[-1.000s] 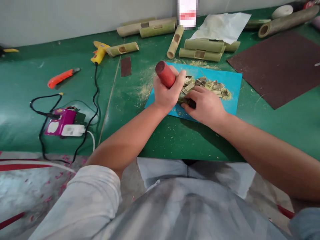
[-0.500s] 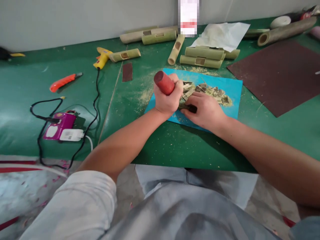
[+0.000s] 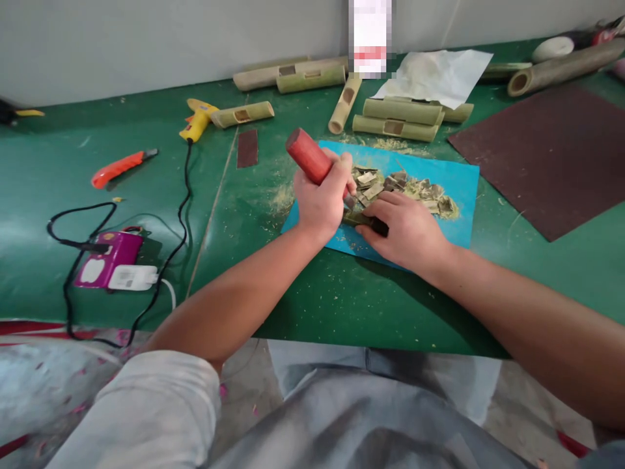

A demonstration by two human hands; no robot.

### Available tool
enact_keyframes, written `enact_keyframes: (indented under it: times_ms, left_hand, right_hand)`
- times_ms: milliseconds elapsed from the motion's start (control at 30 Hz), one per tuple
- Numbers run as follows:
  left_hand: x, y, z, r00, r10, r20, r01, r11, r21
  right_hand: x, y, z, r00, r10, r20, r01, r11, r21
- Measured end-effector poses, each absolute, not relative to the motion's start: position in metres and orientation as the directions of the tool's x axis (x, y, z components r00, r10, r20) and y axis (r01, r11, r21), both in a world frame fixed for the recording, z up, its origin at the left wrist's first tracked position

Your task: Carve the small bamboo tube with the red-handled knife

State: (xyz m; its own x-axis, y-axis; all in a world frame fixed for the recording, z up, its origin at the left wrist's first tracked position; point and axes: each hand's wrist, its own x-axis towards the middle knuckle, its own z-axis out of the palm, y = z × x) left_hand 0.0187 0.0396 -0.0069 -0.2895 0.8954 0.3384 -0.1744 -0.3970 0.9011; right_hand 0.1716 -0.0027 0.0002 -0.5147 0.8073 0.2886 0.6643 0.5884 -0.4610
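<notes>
No writing can be read anywhere; the white and red label point(image 3: 370, 36) at the wall is blurred.

The left hand point(image 3: 319, 198) has its fingers closed tight around one red handle point(image 3: 308, 156), which is tilted up and to the left; the working end of this tool is hidden behind the hand. The right hand point(image 3: 405, 228) lies flat, and its fingers are pressed on one dark green bamboo piece point(image 3: 364, 221) that rests on the blue mat point(image 3: 459, 176), at its near edge, between the two hands. Just behind the hands, on the same mat, there is a heap of small bamboo chips point(image 3: 405, 185), too many to count.

On the green desk point(image 3: 342, 293) I count about seven cut bamboo tubes point(image 3: 400, 111) near the wall, several with a square hole, and one longer bamboo pole point(image 3: 561, 65) at the far right. There is one white sheet point(image 3: 434, 75) partly over the tubes, one large dark brown sheet point(image 3: 551, 150) on the right, and one small brown strip point(image 3: 247, 148) left of the mat. On the left lie one yellow glue gun point(image 3: 195, 120) with a black cable, one orange utility knife point(image 3: 117, 168), and one purple power strip point(image 3: 105, 264) with one white plug point(image 3: 131, 277) in it
</notes>
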Motion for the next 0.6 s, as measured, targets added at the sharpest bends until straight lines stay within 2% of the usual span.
enact_keyframes:
  times_ms: [100, 433, 600]
  left_hand:
    - [0.0172, 0.0392, -0.0047, -0.301, 0.884, 0.358, -0.156, -0.416, 0.896]
    - [0.0150, 0.0396, -0.0101, -0.212, 0.809, 0.549, -0.086, -0.575, 0.814]
    - [0.0100, 0.0379, -0.0121, -0.133, 0.760, 0.636, 0.008, -0.641, 0.768]
  right_hand:
    - [0.1723, -0.0024, 0.0002, -0.528, 0.803, 0.276, 0.663, 0.593, -0.458]
    - [0.1741, -0.0040, 0.0025, -0.528, 0.805, 0.269, 0.661, 0.589, -0.465]
    - [0.1692, -0.0078, 0.0030, -0.536, 0.801, 0.268, 0.730, 0.599, -0.329]
